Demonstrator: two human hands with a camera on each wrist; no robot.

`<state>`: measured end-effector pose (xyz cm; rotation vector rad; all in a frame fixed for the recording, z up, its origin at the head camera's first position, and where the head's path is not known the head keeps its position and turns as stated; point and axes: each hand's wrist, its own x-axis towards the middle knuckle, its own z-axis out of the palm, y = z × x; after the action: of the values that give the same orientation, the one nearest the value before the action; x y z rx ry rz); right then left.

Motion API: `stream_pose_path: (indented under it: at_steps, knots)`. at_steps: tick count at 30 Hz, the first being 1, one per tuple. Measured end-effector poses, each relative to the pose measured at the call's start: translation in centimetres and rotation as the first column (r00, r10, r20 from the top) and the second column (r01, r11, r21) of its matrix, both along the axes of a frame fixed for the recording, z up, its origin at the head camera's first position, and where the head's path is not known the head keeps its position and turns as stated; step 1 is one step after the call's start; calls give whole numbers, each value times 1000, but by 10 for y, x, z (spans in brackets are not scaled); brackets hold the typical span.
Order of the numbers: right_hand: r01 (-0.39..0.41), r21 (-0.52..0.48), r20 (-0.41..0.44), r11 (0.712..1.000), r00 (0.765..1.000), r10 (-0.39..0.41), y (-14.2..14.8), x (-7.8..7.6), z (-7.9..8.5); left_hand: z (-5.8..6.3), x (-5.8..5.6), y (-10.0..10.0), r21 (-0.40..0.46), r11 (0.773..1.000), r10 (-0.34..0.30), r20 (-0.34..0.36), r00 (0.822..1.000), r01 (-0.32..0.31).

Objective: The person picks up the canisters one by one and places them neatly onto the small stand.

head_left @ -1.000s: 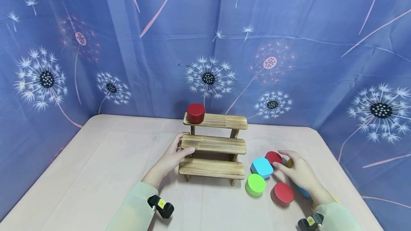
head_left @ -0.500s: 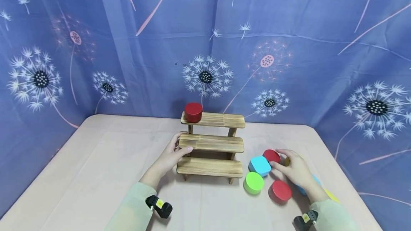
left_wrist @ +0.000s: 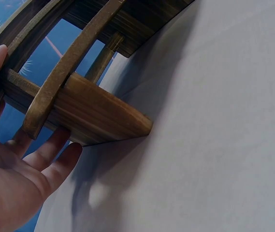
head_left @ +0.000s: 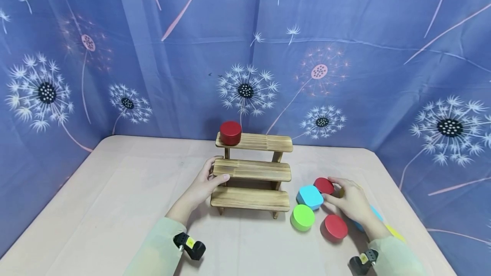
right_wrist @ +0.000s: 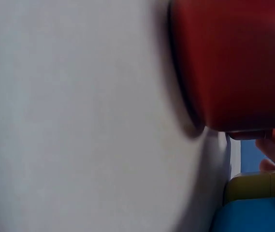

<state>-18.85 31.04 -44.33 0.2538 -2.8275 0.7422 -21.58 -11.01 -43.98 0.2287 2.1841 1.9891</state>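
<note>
While my left hand (head_left: 200,187) is gripping the wooden stand (head_left: 253,170) near the far edge of the worktop (head_left: 115,191) and my right hand (head_left: 353,202) is pinching the red cylinder (head_left: 324,185) toward its far right corner, I am risking nudging the neighbouring blue block (head_left: 310,196), because my thumb (head_left: 333,200) is lying so close.
</note>
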Motion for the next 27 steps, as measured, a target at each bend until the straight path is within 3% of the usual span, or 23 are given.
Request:
stream_pose_path:
  at_steps: [8,27]
  knots:
    - [10,46,12,999,1000,-10,-1,-1,-2,-2,-2,0,16,1000,-14,15,1000,14]
    - [35,-21,5,999,999,-35,-1,0,1,0,0,1,20,1000,-5,-2,1000,6]
